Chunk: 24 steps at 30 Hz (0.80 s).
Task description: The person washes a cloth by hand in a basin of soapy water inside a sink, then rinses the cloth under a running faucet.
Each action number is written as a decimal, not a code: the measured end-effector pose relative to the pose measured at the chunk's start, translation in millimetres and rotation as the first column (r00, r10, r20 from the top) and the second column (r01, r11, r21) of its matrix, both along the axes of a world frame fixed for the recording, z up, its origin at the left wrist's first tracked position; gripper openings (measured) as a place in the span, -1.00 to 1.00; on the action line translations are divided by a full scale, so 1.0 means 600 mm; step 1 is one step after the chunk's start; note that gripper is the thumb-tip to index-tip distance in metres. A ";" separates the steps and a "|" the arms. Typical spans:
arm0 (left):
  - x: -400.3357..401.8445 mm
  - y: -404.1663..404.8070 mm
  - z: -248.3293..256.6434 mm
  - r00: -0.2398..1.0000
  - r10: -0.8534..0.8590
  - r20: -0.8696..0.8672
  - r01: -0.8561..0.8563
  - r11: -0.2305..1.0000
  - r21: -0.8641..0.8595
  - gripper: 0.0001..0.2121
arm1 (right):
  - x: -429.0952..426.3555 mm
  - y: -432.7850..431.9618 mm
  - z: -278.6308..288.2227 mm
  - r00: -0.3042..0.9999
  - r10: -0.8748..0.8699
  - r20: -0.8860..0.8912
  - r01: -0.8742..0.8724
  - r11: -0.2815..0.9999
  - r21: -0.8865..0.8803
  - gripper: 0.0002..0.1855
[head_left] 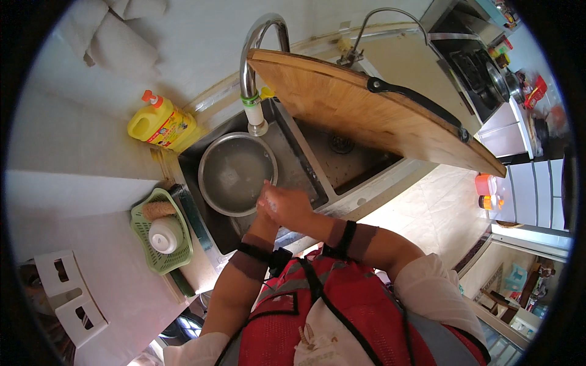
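My left hand (pixel 266 209) and my right hand (pixel 295 210) are pressed together over the near edge of the left sink bowl (pixel 295 160). The right hand covers much of the left, and a whitish patch, perhaps suds, shows between them. Whether anything is held between the palms is hidden. Just beyond them, a round metal basin (pixel 233 176) sits in the bowl with cloudy liquid in it. The chrome faucet (pixel 249 59) arches above, its white spout end over the basin's far side; no stream is visible.
A large wooden cutting board (pixel 339 100) with a black handle leans across the right sink bowl (pixel 332 160). A yellow pump bottle (pixel 167 123) stands at the far left corner. On the left, a green plastic basket (pixel 169 265) holds a brown scrubber and a white item.
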<state>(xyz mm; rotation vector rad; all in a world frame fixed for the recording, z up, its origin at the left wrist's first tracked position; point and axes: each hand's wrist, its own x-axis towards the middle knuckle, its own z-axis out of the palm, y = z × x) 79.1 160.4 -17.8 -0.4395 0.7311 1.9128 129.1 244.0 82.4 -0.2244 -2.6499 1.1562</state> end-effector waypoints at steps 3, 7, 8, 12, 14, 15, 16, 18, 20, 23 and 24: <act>-0.008 -0.016 -0.038 0.949 -0.086 -0.303 0.136 0.979 0.149 -0.60 | -0.019 0.015 -0.045 0.997 -0.070 0.035 0.069 0.997 0.024 -0.68; 0.001 0.039 0.026 0.981 -0.051 -0.185 -0.005 0.958 -0.288 -0.62 | -0.029 0.081 -0.056 0.957 -0.180 0.226 0.160 0.981 0.107 -0.69; -0.003 0.046 0.036 0.999 0.028 -0.021 -0.032 0.980 -0.194 -0.63 | -0.024 0.078 -0.045 0.957 -0.139 0.255 0.113 0.987 0.113 -0.69; -0.034 -0.030 -0.078 0.989 0.144 0.026 -0.146 0.979 0.143 -0.65 | -0.015 -0.014 0.009 0.998 0.039 0.043 -0.038 0.999 -0.012 -0.69; -0.019 0.017 -0.021 0.994 0.093 0.056 -0.101 0.984 0.145 -0.65 | -0.013 0.029 -0.035 0.998 -0.035 0.055 0.034 0.999 0.030 -0.69; -0.011 0.035 0.043 0.992 0.080 0.095 -0.085 0.996 0.041 -0.66 | -0.015 0.048 -0.049 0.996 -0.076 0.046 0.074 0.996 0.053 -0.69; -0.013 0.039 0.080 0.993 0.081 0.091 -0.084 0.996 0.038 -0.66 | -0.024 0.062 -0.047 0.996 -0.076 0.042 0.074 0.996 0.050 -0.69; -0.017 0.044 0.120 0.999 0.041 -0.011 -0.042 0.895 -0.445 -0.63 | -0.040 0.096 -0.044 0.891 -0.172 0.419 0.177 0.984 0.029 -0.67; -0.019 0.038 0.114 0.998 0.039 -0.051 -0.058 0.888 -0.456 -0.63 | -0.030 0.126 -0.082 0.934 -0.190 0.303 0.219 0.973 -0.066 -0.66; -0.032 -0.007 0.044 0.997 0.023 -0.073 -0.052 0.906 -0.420 -0.60 | -0.035 0.107 -0.071 0.960 -0.217 0.176 0.258 0.931 -0.257 -0.71; -0.033 -0.019 0.024 0.999 -0.017 -0.051 -0.003 0.931 -0.366 -0.57 | -0.034 0.091 -0.053 0.957 -0.226 0.179 0.272 0.915 -0.299 -0.75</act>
